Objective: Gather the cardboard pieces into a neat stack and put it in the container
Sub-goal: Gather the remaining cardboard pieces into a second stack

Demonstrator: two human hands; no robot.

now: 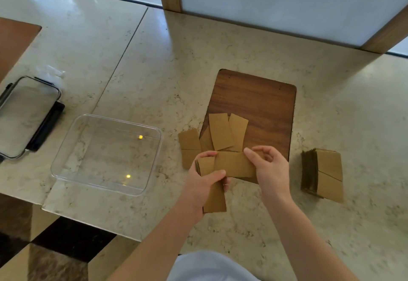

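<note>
Several tan cardboard pieces (227, 131) lie fanned out across the near end of a dark wooden board (260, 104), and two more pieces (189, 143) rest on the counter to its left. My left hand (204, 183) grips a small bundle of pieces (215, 199) that hangs below the palm. A single crosswise piece (234, 164) is pinched at its right end by my right hand (268, 167) and lies over the bundle. The clear plastic container (72, 139) stands empty to the left.
A thick stack of cardboard (323, 173) sits on the counter at the right. The container's clear lid (24, 115) with black clips lies at far left. The marble counter edge (88, 221) drops off in front of the container. A framed panel (287, 4) stands behind.
</note>
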